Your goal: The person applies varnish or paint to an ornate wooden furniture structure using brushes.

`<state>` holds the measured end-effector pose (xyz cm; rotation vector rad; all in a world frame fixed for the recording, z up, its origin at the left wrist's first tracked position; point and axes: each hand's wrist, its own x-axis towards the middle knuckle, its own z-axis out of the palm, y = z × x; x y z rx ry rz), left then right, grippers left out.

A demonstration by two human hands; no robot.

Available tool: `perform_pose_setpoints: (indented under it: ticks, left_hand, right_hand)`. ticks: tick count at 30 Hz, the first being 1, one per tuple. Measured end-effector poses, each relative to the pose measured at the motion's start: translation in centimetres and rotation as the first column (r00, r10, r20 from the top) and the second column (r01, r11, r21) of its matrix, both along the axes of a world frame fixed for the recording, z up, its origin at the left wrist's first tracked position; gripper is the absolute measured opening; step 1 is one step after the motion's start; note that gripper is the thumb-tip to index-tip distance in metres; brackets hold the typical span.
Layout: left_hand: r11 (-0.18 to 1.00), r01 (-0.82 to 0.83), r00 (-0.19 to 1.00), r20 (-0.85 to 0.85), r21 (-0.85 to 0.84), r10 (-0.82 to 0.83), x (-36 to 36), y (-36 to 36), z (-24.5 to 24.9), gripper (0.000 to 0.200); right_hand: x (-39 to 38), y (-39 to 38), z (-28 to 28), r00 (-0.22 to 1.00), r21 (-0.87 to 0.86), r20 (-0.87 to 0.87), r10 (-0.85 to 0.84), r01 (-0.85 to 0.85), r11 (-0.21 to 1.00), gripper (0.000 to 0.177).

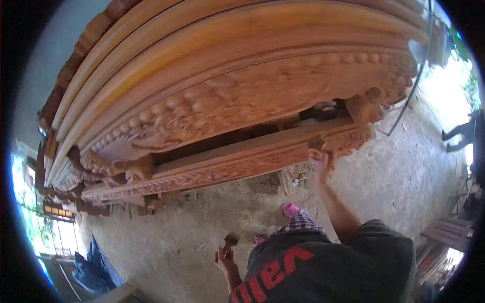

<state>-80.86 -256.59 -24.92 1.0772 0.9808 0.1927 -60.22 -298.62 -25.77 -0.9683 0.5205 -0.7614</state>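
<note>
A large carved wooden piece of furniture (pixel 262 96) fills the upper part of the view, with curved mouldings and relief carving. My right hand (pixel 322 164) is raised at the right end of its lower carved rail (pixel 227 171). Its fingers are closed on a small brown brush-like tool (pixel 317 143), held at the rail's face; its exact kind is hard to make out. Lower down, my left hand (pixel 226 261) is apart from the furniture, near my body. It grips a flat brush (pixel 231 239) with its brown head pointing up.
Small wooden blocks (pixel 154 202) are under the lower rail, above the concrete floor (pixel 166 237). A thin dark cable (pixel 418 76) hangs at the right. Dark blue cloth (pixel 96 267) lies lower left. Another person's legs (pixel 458 134) show at the far right, above a wooden stool (pixel 449 232).
</note>
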Motion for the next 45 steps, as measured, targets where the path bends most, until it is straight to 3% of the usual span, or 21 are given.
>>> perform_pose_setpoints:
  ticks: [6,8,9,11,12,14,16,18,20,21,23,25,29,30,32,34,36,39,40,42,45]
  left_hand:
    - [0.964,-0.265,0.964,0.014,0.008,0.265,-7.9,6.5,-2.7,0.024]
    - [0.951,-0.307,0.952,0.009,0.037,0.307,-11.4,9.3,-5.1,0.023]
    - [0.956,-0.131,0.991,0.036,0.263,0.126,-13.6,11.0,-7.5,0.023]
    - [0.88,0.067,0.996,0.016,0.47,-0.085,-15.0,12.5,-8.8,0.023]
    - [0.957,-0.068,0.998,0.018,0.281,0.066,-15.1,12.9,-8.7,0.024]
    - [0.982,-0.174,0.984,-0.032,0.079,0.177,-14.8,13.3,-8.7,0.024]
    - [0.977,-0.209,0.975,-0.086,-0.05,0.204,-12.7,11.8,-6.6,0.027]
    - [0.985,-0.156,0.979,-0.143,-0.075,0.145,-10.8,12.0,-8.7,0.028]
    - [0.989,-0.114,0.978,-0.187,-0.095,0.094,-8.8,11.8,-9.9,0.029]
    - [0.923,0.256,0.96,-0.19,0.288,-0.207,-7.8,11.3,-10.2,0.03]
    - [0.573,0.55,0.826,-0.297,0.607,-0.478,-5.3,9.8,-9.9,0.03]
    - [0.982,0.162,0.98,-0.134,0.102,-0.148,-0.5,5.7,-6.3,0.035]
    - [0.967,0.245,0.96,-0.155,0.074,-0.231,5.1,2.1,-6.4,0.042]
    - [0.892,0.403,0.915,-0.112,0.204,-0.387,6.0,1.8,-8.1,0.044]
    - [0.756,0.553,0.824,-0.095,0.351,-0.559,8.0,0.8,-8.6,0.046]
    - [0.848,0.508,0.858,-0.006,0.155,-0.513,9.7,-2.2,-8.2,0.044]
    - [0.835,0.534,0.845,-0.062,0.129,-0.531,11.2,-6.6,-4.7,0.043]
    - [0.825,0.552,0.834,-0.12,0.124,-0.539,11.8,-9.3,-4.1,0.041]
    - [0.82,0.553,0.833,-0.116,0.148,-0.54,11.8,-9.7,-4.3,0.04]
    - [0.835,0.529,0.848,-0.122,0.152,-0.516,11.3,-10.9,-3.3,0.039]
    - [0.883,0.443,0.897,-0.098,0.154,-0.432,10.6,-12.6,-4.3,0.035]
  right_hand:
    - [2.8,20.5,-0.3,0.879,0.112,0.079,0.47,-0.476,0.872,0.015]
    - [3.9,27.1,1.9,0.71,0.1,0.047,0.703,-0.703,0.704,0.011]
    - [5.3,29.4,0.7,0.478,0.044,-0.04,0.877,-0.876,0.48,0.009]
    - [5.7,33.5,0.5,0.516,-0.338,-0.145,0.844,-0.828,0.448,0.011]
    - [5.7,34.5,0.8,0.546,-0.453,-0.177,0.819,-0.784,0.425,0.012]
    - [5.5,32.8,2.6,0.619,-0.897,-0.241,0.747,-0.437,0.073,0.024]
    - [5.3,27.4,1.5,0.575,-0.806,-0.389,0.72,-0.591,0.037,0.03]
    - [4.0,19.3,3.4,0.442,-0.626,-0.431,0.787,-0.774,0.092,0.039]
    - [0.4,9.9,7.0,0.53,-0.632,-0.429,0.732,-0.755,0.176,0.039]
    - [-1.4,5.2,8.9,0.571,-0.633,-0.428,0.701,-0.743,0.218,0.039]
    - [-3.4,-4.0,3.1,0.834,-0.807,-0.275,0.479,-0.471,0.357,0.022]
    - [-6.1,-12.8,-1.1,0.971,-0.886,-0.24,0.019,-0.227,0.403,0.011]
    - [-8.7,-21.2,4.0,0.92,-0.868,-0.215,-0.328,-0.026,0.496,0.012]
    - [-8.9,-21.9,3.9,0.87,-0.863,-0.235,-0.434,0.019,0.505,0.013]
    - [-7.4,-21.4,0.1,0.877,-0.926,-0.13,-0.462,0.059,0.372,0.015]
    - [-7.2,-15.9,1.4,0.907,-0.923,-0.256,-0.335,-0.126,0.364,0.015]
    - [-7.4,-12.8,3.9,0.977,-0.913,-0.211,0.038,-0.211,0.349,0.018]
    - [-7.9,-14.6,4.6,0.943,-0.771,-0.314,0.113,-0.323,0.549,0.018]
    - [-8.1,-16.3,4.7,0.973,-0.822,-0.229,-0.023,-0.18,0.54,0.015]
    - [-8.1,-23.2,-1.6,0.997,-0.607,-0.022,-0.07,0.042,0.794,0.012]
    - [-9.8,-30.2,3.6,0.833,-0.831,-0.174,-0.526,0.162,0.532,0.009]
